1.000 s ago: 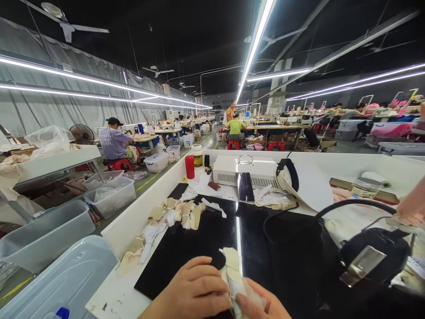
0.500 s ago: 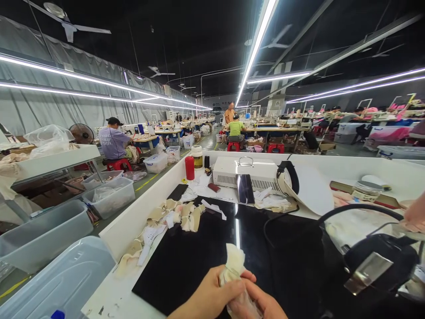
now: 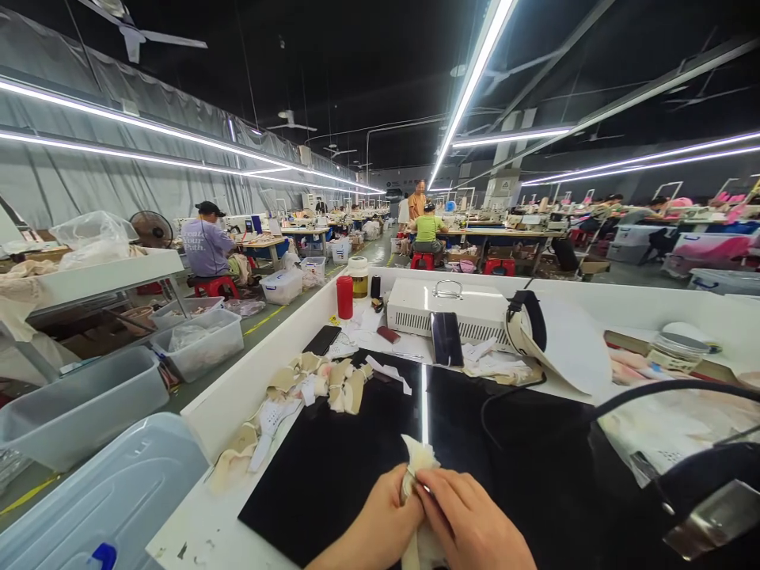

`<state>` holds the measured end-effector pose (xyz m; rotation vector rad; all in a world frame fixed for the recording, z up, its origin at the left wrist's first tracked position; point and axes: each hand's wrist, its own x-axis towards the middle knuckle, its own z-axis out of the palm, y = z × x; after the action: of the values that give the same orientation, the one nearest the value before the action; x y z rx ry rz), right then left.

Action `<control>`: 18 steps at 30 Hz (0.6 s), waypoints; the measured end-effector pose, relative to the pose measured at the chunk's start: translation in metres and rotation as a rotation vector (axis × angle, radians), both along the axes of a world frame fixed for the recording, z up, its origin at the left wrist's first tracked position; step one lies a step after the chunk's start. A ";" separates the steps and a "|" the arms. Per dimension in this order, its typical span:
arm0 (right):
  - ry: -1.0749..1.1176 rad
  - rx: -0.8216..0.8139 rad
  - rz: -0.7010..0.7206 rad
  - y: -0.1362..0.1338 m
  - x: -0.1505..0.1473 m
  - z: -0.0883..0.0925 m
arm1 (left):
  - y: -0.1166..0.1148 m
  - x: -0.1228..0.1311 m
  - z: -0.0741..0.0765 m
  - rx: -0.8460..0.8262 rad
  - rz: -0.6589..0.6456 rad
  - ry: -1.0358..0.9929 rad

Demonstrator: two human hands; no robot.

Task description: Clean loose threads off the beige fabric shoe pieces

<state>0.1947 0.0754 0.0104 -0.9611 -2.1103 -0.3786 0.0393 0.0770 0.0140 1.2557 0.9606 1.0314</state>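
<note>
My left hand (image 3: 371,526) and my right hand (image 3: 472,526) meet at the bottom middle of the view. Both pinch a small cream fabric piece (image 3: 419,459), whose crumpled top sticks up between the fingertips. They hover over a glossy black mat (image 3: 332,467) on the white worktable (image 3: 205,530). A row of similar cream fabric pieces (image 3: 309,388) lies along the mat's left edge, apart from my hands.
A black domed device with a metal plate (image 3: 706,495) stands at the right, with a black cable (image 3: 665,389) arching over it. Behind the mat are a white box unit (image 3: 469,305), a phone (image 3: 446,339), a red bottle (image 3: 344,297). Plastic bins (image 3: 83,412) stand left.
My right hand has come up over the fabric piece and now pinches its top together with the left. The camera has tilted down a little. The other person's hand at the right edge has left the view.
</note>
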 end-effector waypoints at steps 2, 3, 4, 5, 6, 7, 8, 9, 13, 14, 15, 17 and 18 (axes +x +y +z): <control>-0.058 0.041 -0.007 0.002 -0.001 -0.005 | 0.000 0.000 -0.004 0.031 0.015 0.017; -0.088 0.049 -0.007 0.003 0.000 -0.007 | 0.001 0.000 -0.006 0.043 0.020 0.022; -0.120 0.043 -0.002 0.003 0.001 -0.009 | 0.001 0.000 -0.008 0.053 0.024 0.026; -0.150 0.029 0.003 0.003 0.002 -0.010 | 0.002 0.001 -0.009 0.061 0.027 0.029; -0.171 0.007 0.002 0.004 0.004 -0.010 | 0.002 0.001 -0.011 0.066 0.028 0.030; -0.182 -0.018 -0.006 0.004 0.005 -0.010 | 0.002 0.001 -0.012 0.069 0.030 0.029; -0.187 -0.038 -0.013 0.004 0.006 -0.009 | 0.002 0.002 -0.012 0.068 0.031 0.026; -0.186 -0.056 -0.020 0.004 0.008 -0.009 | 0.002 0.002 -0.012 0.064 0.031 0.021; -0.179 -0.062 -0.047 0.007 0.011 -0.007 | 0.001 0.004 -0.008 0.001 0.026 -0.012; -0.183 -0.058 -0.074 0.008 0.010 -0.007 | 0.001 0.004 -0.006 -0.023 0.023 -0.020; -0.187 -0.059 -0.112 0.009 0.009 -0.006 | 0.001 0.004 -0.004 -0.046 0.019 -0.026; -0.191 -0.062 -0.182 0.013 0.006 -0.003 | 0.001 0.003 -0.001 -0.082 0.006 -0.033; -0.188 -0.062 -0.203 0.015 0.005 -0.001 | 0.001 0.002 0.000 -0.097 0.000 -0.035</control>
<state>0.1994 0.0904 0.0094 -1.2225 -2.2094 -0.5256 0.0417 0.0784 0.0135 1.1542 0.9724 0.9924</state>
